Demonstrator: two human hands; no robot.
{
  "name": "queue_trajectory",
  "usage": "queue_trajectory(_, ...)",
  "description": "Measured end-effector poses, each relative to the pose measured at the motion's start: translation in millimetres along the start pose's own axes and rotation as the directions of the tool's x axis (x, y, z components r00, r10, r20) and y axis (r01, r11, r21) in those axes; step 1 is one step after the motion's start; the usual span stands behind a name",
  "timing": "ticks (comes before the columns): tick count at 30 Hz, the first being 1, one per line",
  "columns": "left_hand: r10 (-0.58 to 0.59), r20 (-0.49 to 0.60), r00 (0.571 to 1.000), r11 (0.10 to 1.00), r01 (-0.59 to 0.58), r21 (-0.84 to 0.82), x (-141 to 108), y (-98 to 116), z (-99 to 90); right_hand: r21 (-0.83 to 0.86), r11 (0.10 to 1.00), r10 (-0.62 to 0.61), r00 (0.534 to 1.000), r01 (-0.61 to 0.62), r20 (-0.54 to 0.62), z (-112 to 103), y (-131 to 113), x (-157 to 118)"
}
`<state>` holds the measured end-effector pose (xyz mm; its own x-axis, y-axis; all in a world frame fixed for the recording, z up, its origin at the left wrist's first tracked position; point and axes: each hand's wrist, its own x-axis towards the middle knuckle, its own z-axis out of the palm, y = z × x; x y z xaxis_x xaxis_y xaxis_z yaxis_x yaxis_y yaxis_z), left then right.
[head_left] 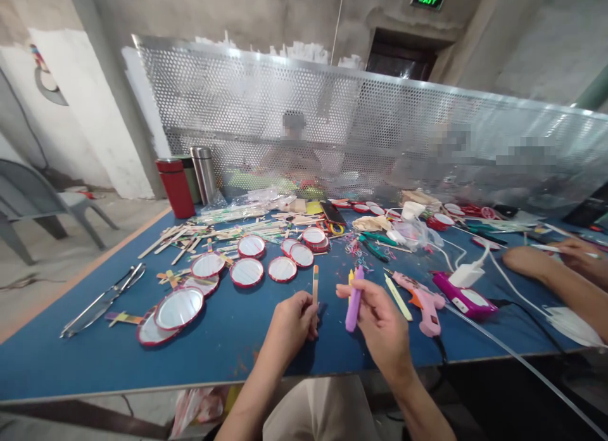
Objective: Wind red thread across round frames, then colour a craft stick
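My left hand (294,317) is closed around a wooden craft stick (315,282) that stands upright, its upper part banded with colour. To its right, my right hand (384,320) grips a purple marker (354,305), and a thinner yellow pen (351,281) shows just behind it. The two hands are apart, above the front of the blue table. Just right of my right hand lie a pale yellow-green marker (398,297) and a pink glue gun (425,305). Round red-rimmed mirrors (246,272) lie left of my left hand.
Eyeglasses (102,301) lie at the left. Loose craft sticks (183,238), a red bottle (175,187) and a steel flask (204,175) stand farther back. A perforated metal screen (266,105) borders the far side. A purple power strip (463,295) and another person's hand (532,263) are at the right.
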<state>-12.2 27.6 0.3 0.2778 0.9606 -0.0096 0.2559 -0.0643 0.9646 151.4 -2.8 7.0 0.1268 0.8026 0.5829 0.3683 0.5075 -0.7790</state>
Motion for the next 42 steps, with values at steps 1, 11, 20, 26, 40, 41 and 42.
queue_trajectory(1, 0.002, 0.000, 1.000, 1.000, -0.002, -0.002, 0.1, 0.3, 0.2, -0.052, 0.996, -0.078, 0.996, 0.076, -0.031, 7.6, -0.8, -1.1)
queue_trajectory(11, 0.008, -0.008, 1.000, 1.000, -0.008, -0.014, -1.7, 1.3, -0.5, -0.177, 0.961, -0.222, 0.974, 0.212, -0.041, 37.2, -23.3, -5.0)
queue_trajectory(20, 0.017, 0.004, 1.000, 1.000, -0.017, 0.015, -2.0, 1.6, -3.0, -0.207, 0.976, -0.072, 0.996, 0.062, -0.045, 40.4, -15.4, -14.3)
queue_trajectory(26, 0.008, 0.008, 1.000, 1.000, -0.008, 0.022, -1.4, 2.0, -2.8, -0.204, 0.976, -0.088, 0.996, 0.080, -0.032, 39.3, -13.4, -11.9)
queue_trajectory(40, -0.008, 0.008, 1.000, 1.000, 0.008, 0.004, -1.8, 1.2, -2.7, -0.176, 0.984, -0.045, 0.998, 0.035, -0.052, 40.1, -14.5, -11.4)
queue_trajectory(41, -0.013, 0.008, 1.000, 1.000, 0.013, 0.001, -1.7, 1.3, -2.3, -0.169, 0.985, -0.039, 0.997, 0.027, -0.068, 39.9, -15.4, -11.2)
queue_trajectory(42, -0.018, 0.009, 1.000, 1.000, 0.018, -0.001, -1.7, 1.3, -2.0, -0.158, 0.987, -0.032, 0.996, 0.019, -0.082, 39.8, -16.2, -11.0)
